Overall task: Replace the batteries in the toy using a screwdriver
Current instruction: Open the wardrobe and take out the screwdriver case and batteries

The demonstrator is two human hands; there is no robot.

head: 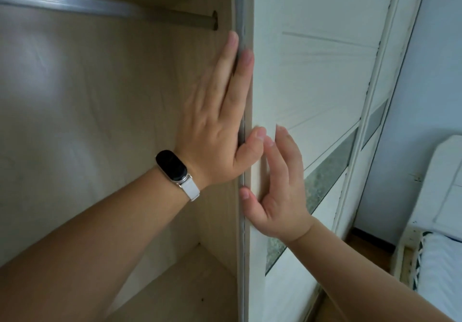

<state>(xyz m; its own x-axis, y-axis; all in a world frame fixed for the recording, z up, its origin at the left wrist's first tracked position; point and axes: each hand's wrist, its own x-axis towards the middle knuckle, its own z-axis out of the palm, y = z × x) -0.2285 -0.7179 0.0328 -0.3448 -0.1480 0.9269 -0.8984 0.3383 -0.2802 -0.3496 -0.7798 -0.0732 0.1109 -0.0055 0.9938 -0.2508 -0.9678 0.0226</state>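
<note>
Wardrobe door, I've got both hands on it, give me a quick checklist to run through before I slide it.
1. Left hand on the door edge, fingers straight: ok.
2. Right hand flat on the door face: ok.
3. Fingers out of the pinch line: not ok, the left ones straddle the edge.
4. Hanging rail clear of both hands: ok.
5. Toy, screwdriver or batteries in sight: not ok, none visible in the open compartment.
6. Bottom track free: cannot tell, not in view.
</note>
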